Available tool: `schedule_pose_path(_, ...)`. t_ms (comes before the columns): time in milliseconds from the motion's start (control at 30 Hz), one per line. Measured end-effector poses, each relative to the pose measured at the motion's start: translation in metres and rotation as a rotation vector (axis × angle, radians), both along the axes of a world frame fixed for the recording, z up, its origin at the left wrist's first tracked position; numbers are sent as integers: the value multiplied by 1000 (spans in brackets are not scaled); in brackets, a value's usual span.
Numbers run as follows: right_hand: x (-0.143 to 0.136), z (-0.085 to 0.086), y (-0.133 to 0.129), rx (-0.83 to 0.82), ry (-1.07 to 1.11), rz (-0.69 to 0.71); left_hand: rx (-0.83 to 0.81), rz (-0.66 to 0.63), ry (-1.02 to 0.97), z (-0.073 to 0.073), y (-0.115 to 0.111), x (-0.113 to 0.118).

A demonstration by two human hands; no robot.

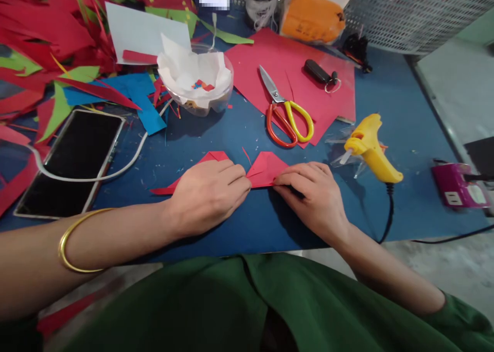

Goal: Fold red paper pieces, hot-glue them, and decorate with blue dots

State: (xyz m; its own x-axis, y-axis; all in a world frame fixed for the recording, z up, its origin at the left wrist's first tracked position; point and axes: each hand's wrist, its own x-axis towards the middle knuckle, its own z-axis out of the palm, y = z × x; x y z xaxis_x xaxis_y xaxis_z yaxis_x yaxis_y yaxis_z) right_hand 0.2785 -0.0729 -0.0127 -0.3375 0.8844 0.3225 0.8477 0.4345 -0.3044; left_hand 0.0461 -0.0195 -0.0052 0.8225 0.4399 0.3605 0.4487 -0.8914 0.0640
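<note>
A folded piece of red paper [266,168] lies on the blue table in front of me, its two peaks pointing away from my body. My left hand [214,193] rests over its left part with the fingers curled down, covering much of the paper. At the paper's right end, my right hand [312,196] pinches the near edge between thumb and fingertips. Just beyond the paper lie scissors [278,105] with one red and one yellow handle, blades slightly apart and pointing away. A yellow glue gun [372,148] sits to the right of my right hand.
Red sheets [250,58] lie under the scissors and a black key fob [318,73]. A clear bowl [221,102] lined with white paper holds small scraps. At left are a phone [73,161], a white cable [131,161] and a heap of paper strips [50,28]. A purple box [459,185] stands far right.
</note>
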Motion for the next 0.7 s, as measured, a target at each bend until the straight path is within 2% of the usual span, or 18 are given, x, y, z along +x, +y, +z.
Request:
schedule_pose_path(133, -2, -2, 1, -69, 106, -41, -18, 9, -8, 0, 0, 0)
schedule_pose_path(333, -5, -1, 2, -100, 131, -41, -57, 27, -54, -1, -1, -1)
schedule_pose_path(500, -10, 3, 3, -222, 199, -115, -193, 96, -62, -2, -1, -1)
schedule_pose_path(700, -16, 7, 5, -261, 124, -162, -234, 159, -39, -3, -1, 1)
